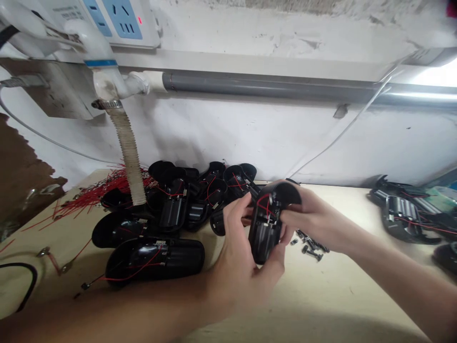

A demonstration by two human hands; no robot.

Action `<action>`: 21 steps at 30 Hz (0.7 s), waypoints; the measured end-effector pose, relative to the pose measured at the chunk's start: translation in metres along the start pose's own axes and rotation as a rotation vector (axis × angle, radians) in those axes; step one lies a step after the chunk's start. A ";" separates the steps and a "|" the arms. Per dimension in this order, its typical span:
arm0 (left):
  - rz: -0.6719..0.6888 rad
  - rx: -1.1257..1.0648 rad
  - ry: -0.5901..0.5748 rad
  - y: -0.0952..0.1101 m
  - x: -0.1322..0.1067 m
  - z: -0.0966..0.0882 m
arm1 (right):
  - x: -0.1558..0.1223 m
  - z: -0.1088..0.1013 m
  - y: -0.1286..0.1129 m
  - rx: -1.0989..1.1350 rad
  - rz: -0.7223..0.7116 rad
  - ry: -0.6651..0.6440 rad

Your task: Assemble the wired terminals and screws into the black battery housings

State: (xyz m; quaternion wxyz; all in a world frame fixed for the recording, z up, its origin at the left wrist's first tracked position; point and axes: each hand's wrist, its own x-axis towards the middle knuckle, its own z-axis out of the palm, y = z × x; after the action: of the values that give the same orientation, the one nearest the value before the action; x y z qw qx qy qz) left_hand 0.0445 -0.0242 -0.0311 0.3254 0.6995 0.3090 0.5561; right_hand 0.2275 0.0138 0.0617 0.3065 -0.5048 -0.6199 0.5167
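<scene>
Between my hands is a black plastic housing [264, 238], its open inner side facing me, with red wires and a ribbed, battery-bay-like lower half. My left hand [241, 238] wraps round its left side and lower end, the thumb near the bottom. My right hand [310, 216] grips the upper right side, with fingertips at the small parts inside; whether they also pinch a small piece is hidden. Just beyond the right fingers lie several small black parts [312, 247] on the table. A similar black housing [157, 259] with red wires rests left of my left hand.
More black housings [174, 209] are heaped along the wall, beside a bundle of red wires [107, 190]. Another group of housings [403, 214] sits at the right. A ribbed hose [126, 147] hangs down to the pale table [321, 295]. A socket panel [123, 21] is above.
</scene>
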 end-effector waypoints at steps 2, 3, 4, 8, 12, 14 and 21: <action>0.193 0.136 0.076 0.003 -0.006 0.000 | 0.003 -0.008 0.000 0.042 0.009 0.052; 0.287 0.158 0.109 0.004 -0.009 -0.001 | 0.005 -0.010 0.000 0.062 0.011 0.077; 0.366 0.150 0.110 0.005 -0.011 -0.001 | 0.006 -0.011 0.001 0.079 0.013 0.096; 0.570 0.070 -0.495 0.004 -0.016 -0.003 | 0.013 0.000 -0.001 0.095 0.015 0.077; 0.707 0.183 -0.880 -0.003 -0.015 -0.006 | 0.025 0.029 -0.012 0.078 0.008 -0.042; 0.731 0.276 -0.893 -0.003 -0.013 -0.006 | 0.035 0.042 -0.016 0.052 0.019 -0.091; 0.741 0.402 -0.782 0.001 -0.004 -0.006 | 0.060 0.073 -0.017 -0.123 -0.035 -0.301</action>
State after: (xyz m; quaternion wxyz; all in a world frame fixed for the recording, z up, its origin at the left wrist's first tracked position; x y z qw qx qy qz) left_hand 0.0376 -0.0274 -0.0320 0.0594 0.9629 -0.0004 0.2632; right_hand 0.1387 0.0469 0.0493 0.1877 -0.4284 -0.6980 0.5423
